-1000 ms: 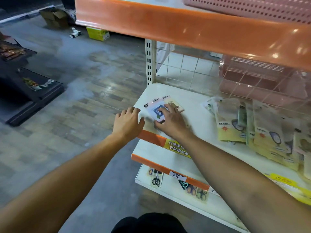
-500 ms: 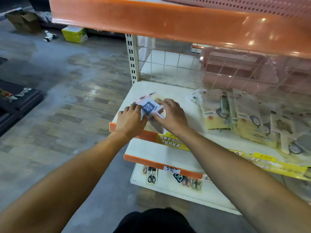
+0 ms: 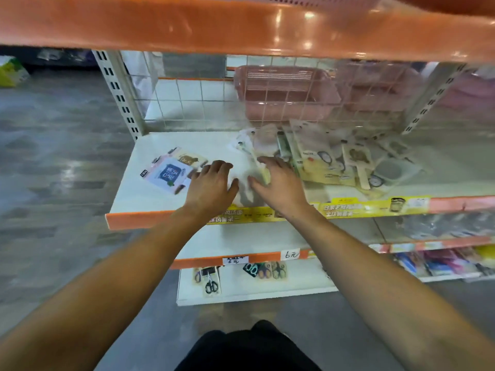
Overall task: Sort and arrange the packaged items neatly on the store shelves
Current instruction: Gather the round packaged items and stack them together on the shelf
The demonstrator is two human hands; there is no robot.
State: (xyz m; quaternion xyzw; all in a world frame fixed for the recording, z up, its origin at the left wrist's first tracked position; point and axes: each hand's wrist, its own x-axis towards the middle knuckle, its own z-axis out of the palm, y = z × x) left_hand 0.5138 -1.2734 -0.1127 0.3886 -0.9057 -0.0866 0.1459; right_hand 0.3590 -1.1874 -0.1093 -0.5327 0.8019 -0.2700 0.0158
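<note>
A small stack of flat packets with a white-and-blue card on top (image 3: 169, 173) lies at the left end of the white shelf (image 3: 150, 194). My left hand (image 3: 213, 184) hovers just right of that stack, fingers relaxed, holding nothing. My right hand (image 3: 277, 180) is beside it, fingers spread over the near edge of a loose pile of clear and yellow packets (image 3: 329, 159) that covers the shelf's middle and right. The frame is blurred, so contact between my right fingers and a packet is unclear.
An orange shelf lip (image 3: 241, 25) overhangs close above. Behind a wire grid stands a pink basket (image 3: 286, 92). Lower shelves hold packaged scissors (image 3: 211, 282) and colourful packets (image 3: 442, 262). Open floor (image 3: 53, 156) lies to the left.
Both hands let go of the white-and-blue packet stack and moved right toward the loose pile. The view swung right as well.
</note>
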